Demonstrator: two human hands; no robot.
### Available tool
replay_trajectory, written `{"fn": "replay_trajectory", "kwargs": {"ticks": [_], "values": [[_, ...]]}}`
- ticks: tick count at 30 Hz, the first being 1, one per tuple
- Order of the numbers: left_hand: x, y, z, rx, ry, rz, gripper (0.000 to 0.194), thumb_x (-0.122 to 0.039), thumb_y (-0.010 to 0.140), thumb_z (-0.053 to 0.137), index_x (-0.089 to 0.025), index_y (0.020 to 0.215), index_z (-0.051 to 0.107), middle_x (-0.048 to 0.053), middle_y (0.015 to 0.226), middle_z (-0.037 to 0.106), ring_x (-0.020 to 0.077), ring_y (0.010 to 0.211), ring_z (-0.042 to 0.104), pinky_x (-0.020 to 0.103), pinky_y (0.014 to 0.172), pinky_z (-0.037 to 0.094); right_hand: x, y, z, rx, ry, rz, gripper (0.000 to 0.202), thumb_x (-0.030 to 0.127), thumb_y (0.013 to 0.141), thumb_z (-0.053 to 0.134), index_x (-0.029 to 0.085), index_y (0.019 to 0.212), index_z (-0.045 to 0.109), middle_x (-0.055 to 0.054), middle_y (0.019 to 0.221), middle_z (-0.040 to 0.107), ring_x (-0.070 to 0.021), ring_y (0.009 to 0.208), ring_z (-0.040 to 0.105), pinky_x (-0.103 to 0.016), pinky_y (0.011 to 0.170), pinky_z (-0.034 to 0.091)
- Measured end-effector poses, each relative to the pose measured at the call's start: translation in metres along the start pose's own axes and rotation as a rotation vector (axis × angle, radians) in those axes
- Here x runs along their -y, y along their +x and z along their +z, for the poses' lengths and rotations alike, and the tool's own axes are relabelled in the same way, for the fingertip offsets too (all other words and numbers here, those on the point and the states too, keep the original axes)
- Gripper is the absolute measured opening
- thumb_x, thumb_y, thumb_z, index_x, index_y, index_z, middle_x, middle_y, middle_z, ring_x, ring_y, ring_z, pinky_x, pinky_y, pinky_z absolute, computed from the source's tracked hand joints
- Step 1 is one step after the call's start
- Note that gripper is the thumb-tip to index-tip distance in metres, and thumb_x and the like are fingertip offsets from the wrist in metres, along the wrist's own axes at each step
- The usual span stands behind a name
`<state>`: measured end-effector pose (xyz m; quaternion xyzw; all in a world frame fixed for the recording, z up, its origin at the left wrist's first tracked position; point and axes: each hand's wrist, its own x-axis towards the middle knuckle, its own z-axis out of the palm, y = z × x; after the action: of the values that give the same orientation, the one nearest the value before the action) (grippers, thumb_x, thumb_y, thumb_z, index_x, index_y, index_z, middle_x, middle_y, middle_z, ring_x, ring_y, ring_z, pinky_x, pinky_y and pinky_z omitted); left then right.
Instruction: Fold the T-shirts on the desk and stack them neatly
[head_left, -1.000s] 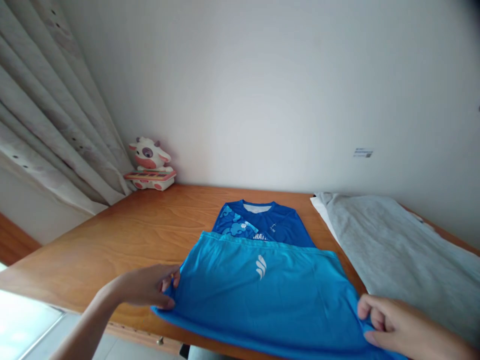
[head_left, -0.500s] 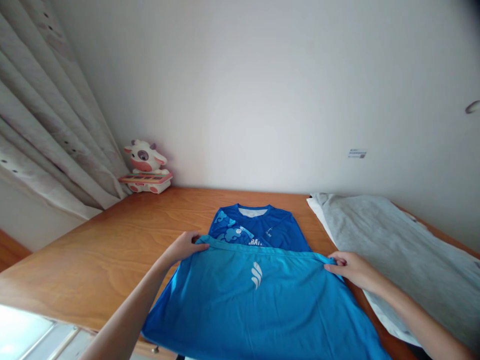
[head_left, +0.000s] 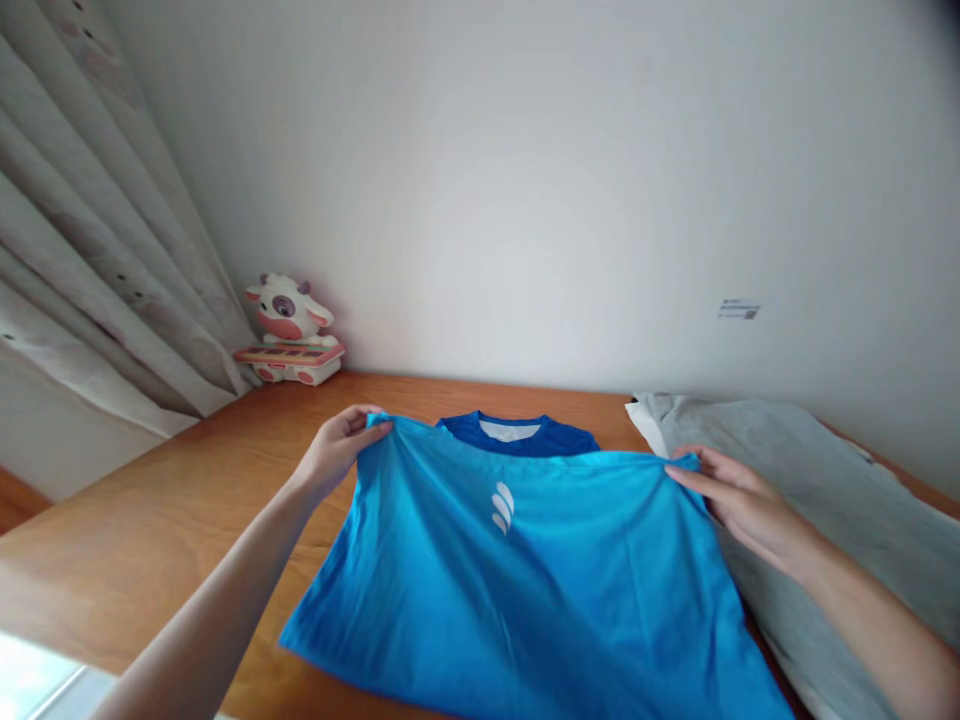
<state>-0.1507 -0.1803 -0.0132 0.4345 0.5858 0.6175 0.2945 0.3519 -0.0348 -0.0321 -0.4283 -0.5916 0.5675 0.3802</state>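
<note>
Head view, bright-blue fabric: The smooth, bright-blue fabric panel with a white wing-like logo (head_left: 442, 600) was at the centre, its far edge pulled up between two grips and its lower part spreading towards 6 o'clock.
Left hand: The left hand (head_left: 334, 455) was pinching the panel's far corner at 10 o'clock, thumb over the cloth; half a second earlier it had held that corner lower and nearer.
Right hand: The right hand (head_left: 757, 515) was pinching the opposite corner at 2 o'clock, also raised since then.
Dark-blue shirt: Of the round-necked, dark-blue shirt (head_left: 555, 436), only the collar and shoulder area showed at 12 o'clock; its printed chest, visible a moment before, had become hidden behind the panel. Whether the two were one garment could not be told.
Folds: Creases ran down from both grips, and the far edge sagged slightly between them, so the fabric seemed lifted rather than laid flat.
Table: The brown wooden table (head_left: 187, 500) lay beneath, with the white-and-pink plastic cow toy (head_left: 289, 310) at 10 o'clock.
Grey cloth: The soft grey cloth (head_left: 750, 430) lay at 3 o'clock, partly behind the right hand.
</note>
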Motion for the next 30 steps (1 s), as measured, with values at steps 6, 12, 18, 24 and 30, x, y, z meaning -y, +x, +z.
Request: {"fn": "replay_trajectory", "kwargs": {"ticks": [6, 12, 18, 24, 30], "values": [[0.035, 0.079, 0.03, -0.268, 0.415, -0.072, 0.056, -0.049, 0.08, 0.076, -0.014, 0.123, 0.064, 0.011, 0.107, 0.077, 0.0275, 0.101, 0.073, 0.032, 0.08, 0.057, -0.021, 0.107, 0.024, -0.364, -0.205, 0.032, 0.057, 0.043, 0.079, 0.074, 0.024, 0.129, 0.055, -0.004, 0.085, 0.075, -0.0212, 0.073, 0.071, -0.031, 0.063, 0.056], [0.095, 0.085, 0.04, -0.096, 0.628, -0.115, 0.036, -0.019, 0.066, 0.079, -0.017, 0.102, 0.076, 0.008, 0.098, 0.081, 0.0284, 0.097, 0.075, 0.033, 0.087, 0.057, -0.073, 0.12, 0.033, -0.152, -0.363, 0.004, 0.024, 0.025, 0.075, 0.067, 0.021, 0.096, 0.076, -0.009, 0.096, 0.081, -0.0247, 0.091, 0.075, -0.034, 0.083, 0.059], [0.095, 0.102, 0.039, -0.08, 0.721, 0.05, 0.047, -0.014, 0.086, 0.05, -0.017, 0.129, 0.069, 0.008, 0.132, 0.071, 0.024, 0.126, 0.064, 0.035, 0.111, 0.046, -0.071, 0.133, 0.024, -0.335, -0.558, -0.187, 0.045, 0.031, 0.088, 0.046, 0.023, 0.124, 0.072, -0.01, 0.137, 0.068, -0.0262, 0.133, 0.058, -0.041, 0.116, 0.04], [0.087, 0.087, 0.048, 0.028, 0.87, 0.151, 0.065, -0.015, 0.082, 0.055, -0.015, 0.147, 0.05, 0.014, 0.15, 0.057, 0.0307, 0.146, 0.045, 0.049, 0.122, 0.033, -0.07, 0.131, 0.03, -0.376, -0.762, -0.224, 0.05, 0.034, 0.08, 0.056, 0.016, 0.125, 0.068, -0.02, 0.136, 0.065, -0.0361, 0.136, 0.053, -0.053, 0.115, 0.039], [0.045, -0.006, 0.038, 0.512, 1.038, 0.311, 0.026, -0.038, 0.097, 0.049, -0.024, 0.105, 0.069, 0.007, 0.115, 0.072, 0.0232, 0.104, 0.07, 0.034, 0.094, 0.052, -0.082, 0.051, 0.024, -0.237, -1.011, -0.304, 0.044, 0.049, 0.086, 0.05, 0.021, 0.113, 0.069, -0.016, 0.123, 0.069, -0.0331, 0.118, 0.064, -0.048, 0.104, 0.047]]}}
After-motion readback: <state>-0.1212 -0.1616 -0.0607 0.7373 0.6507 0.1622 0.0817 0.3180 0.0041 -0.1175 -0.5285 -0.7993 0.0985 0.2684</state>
